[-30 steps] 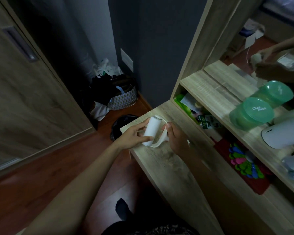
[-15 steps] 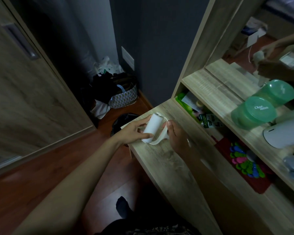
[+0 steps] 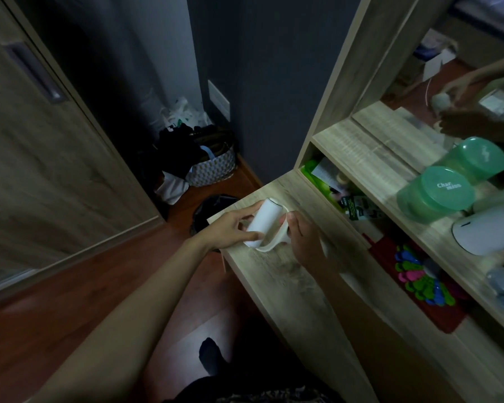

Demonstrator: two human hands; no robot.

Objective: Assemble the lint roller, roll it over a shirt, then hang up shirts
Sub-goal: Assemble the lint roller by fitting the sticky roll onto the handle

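Left hand (image 3: 230,229): fingers and thumb curled round a smooth white cylindrical lint roll (image 3: 264,225), gripping it at mid-length.

Right hand (image 3: 303,242): thumb and forefinger pinch a curved white plastic roller handle (image 3: 274,245). The handle loops under the near end of the lint roll and rises along its right side.

The long axis of the lint roll runs away from the person, tilted slightly right. The far end is raised and shows a thin rim. The near end points down toward the person.

Both items are held at the near left corner of a pale wood-grain laminate desk top (image 3: 288,289). Contact with the surface cannot be determined.

To the right, a shelf of matching wood-grain laminate (image 3: 358,158) carries a translucent green round plastic tub (image 3: 435,194) with a printed lid and a glossy white rounded container (image 3: 489,232). A red mat with coloured shapes (image 3: 419,282) lies beneath the shelf.

A mirror (image 3: 448,68) stands behind the shelf.

The floor is reddish-brown wood plank (image 3: 70,292). A patterned fabric basket (image 3: 213,170) full of dark items sits in the corner against a dark grey wall (image 3: 262,82). A wood-grain sliding door (image 3: 41,158) is at left.
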